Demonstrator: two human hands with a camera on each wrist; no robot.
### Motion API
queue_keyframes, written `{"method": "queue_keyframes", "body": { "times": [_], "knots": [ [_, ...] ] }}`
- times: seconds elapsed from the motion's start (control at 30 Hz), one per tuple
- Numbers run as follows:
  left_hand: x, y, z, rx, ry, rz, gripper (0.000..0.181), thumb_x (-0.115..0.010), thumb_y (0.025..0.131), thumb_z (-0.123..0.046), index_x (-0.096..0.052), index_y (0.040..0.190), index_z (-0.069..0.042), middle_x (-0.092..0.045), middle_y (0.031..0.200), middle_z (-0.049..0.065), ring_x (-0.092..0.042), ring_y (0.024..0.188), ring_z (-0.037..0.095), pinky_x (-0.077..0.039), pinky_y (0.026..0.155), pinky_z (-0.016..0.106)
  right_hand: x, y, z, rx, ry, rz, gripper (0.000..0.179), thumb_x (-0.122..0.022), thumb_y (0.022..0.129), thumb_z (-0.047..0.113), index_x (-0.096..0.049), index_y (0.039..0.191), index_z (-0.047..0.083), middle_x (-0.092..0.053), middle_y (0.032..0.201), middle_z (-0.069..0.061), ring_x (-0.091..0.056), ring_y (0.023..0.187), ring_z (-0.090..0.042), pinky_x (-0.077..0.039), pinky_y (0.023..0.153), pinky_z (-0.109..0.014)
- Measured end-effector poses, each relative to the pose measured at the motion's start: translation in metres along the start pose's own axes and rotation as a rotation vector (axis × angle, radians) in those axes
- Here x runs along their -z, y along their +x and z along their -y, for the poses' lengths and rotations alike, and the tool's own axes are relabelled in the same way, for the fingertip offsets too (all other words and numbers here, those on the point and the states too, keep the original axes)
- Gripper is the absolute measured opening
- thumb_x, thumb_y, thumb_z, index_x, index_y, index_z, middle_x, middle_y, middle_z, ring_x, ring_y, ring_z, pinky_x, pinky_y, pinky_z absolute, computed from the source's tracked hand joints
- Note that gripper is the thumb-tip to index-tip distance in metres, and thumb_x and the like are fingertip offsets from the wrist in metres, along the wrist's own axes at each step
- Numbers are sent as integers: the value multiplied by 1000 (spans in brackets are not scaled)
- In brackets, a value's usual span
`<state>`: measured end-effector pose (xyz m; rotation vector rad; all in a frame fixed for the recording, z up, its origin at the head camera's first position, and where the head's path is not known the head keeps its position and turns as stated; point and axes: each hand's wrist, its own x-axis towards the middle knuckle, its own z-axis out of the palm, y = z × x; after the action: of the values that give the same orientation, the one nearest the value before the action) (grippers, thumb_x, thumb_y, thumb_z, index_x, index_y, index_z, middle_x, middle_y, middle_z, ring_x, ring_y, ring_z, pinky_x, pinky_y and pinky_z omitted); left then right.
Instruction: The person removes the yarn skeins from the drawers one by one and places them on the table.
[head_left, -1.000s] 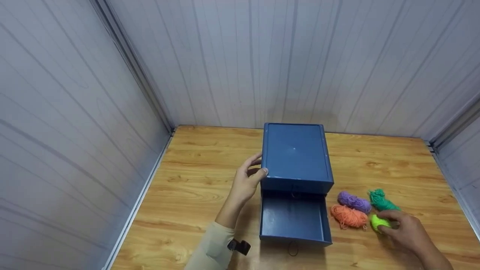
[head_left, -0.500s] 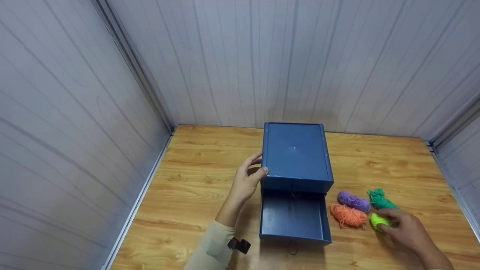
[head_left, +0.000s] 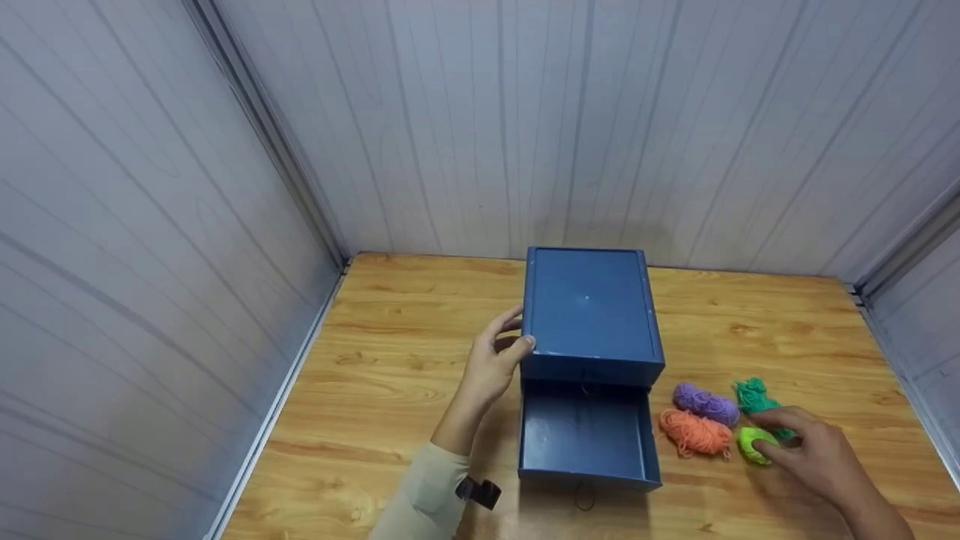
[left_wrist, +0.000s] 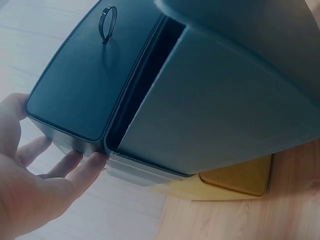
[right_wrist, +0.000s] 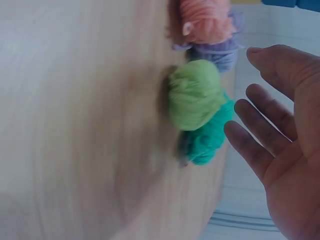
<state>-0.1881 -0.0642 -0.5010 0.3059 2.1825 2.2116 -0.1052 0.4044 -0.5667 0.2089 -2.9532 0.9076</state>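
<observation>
A blue drawer cabinet (head_left: 587, 300) stands on the table, its lower blue drawer (head_left: 585, 435) pulled out with nothing inside. My left hand (head_left: 491, 367) rests on the cabinet's left side, thumb at the front top corner; the left wrist view has its fingertips (left_wrist: 92, 161) against the side wall. To the right, a yellow-green yarn ball (head_left: 755, 445) lies beside purple yarn (head_left: 705, 403), orange yarn (head_left: 696, 433) and green yarn (head_left: 756, 397). Above the yellow-green ball hovers my right hand (head_left: 817, 450); in the right wrist view its fingers are spread and apart from the yarn.
A wooden table (head_left: 397, 337) lies under everything, with pale panel walls (head_left: 450, 135) at the back and sides. Loop pulls hang on the drawer fronts, such as this dark loop (left_wrist: 107, 25). A yellow part (left_wrist: 240, 177) shows below the drawer in the left wrist view.
My right hand has let go of the yellow-green yarn ball, its fingers opening and lifting slightly. The ball stays near the other yarn. My left hand and the cabinet have not visibly moved.
</observation>
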Motion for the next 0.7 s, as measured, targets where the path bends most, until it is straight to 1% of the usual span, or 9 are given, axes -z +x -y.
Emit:
{"method": "queue_keyframes", "body": {
  "times": [0.07, 0.2, 0.33, 0.5, 0.7],
  "knots": [
    [0, 0, 1, -3, -1, -2, 56, -64, 97, -13, -51, 151, -9, -56, 138, 22, -64, 113, 31, -56, 95, 38, 1, 0, 7, 15, 18, -21, 32, -88, 81, 17, -77, 111, 15, -72, 109, -7, -66, 87, -2, -57, 64, -21],
    [0, 0, 1, -5, 0, -2, 56, -65, 97, -13, -51, 151, -10, -56, 138, 22, -64, 113, 31, -56, 94, 38, 2, -1, 23, 51, 35, -55, 32, -88, 81, 16, -78, 110, 15, -72, 105, -6, -62, 85, 5, -57, 62, -22],
    [0, -1, 0, -3, -1, -3, 55, -65, 97, -12, -51, 151, -11, -56, 138, 22, -64, 112, 31, -56, 94, 38, 3, -1, 41, 89, 61, -70, 31, -88, 81, 14, -77, 110, 15, -72, 103, -5, -63, 83, 5, -57, 61, -23],
    [0, 0, 2, -1, 5, -9, 55, -65, 97, -12, -51, 151, -10, -56, 138, 22, -63, 113, 33, -56, 95, 38, 4, -3, 63, 143, 93, -81, 32, -86, 81, 8, -77, 111, 16, -71, 104, 1, -66, 80, 2, -58, 60, -24],
    [-1, 0, 2, 16, 6, -9, 57, -65, 97, -12, -50, 152, -11, -55, 139, 20, -63, 115, 32, -56, 95, 38, 6, -6, 86, 205, 117, -95, 34, -86, 82, 11, -77, 113, 20, -70, 105, 7, -67, 80, 1, -58, 59, -23]
  ]
}}
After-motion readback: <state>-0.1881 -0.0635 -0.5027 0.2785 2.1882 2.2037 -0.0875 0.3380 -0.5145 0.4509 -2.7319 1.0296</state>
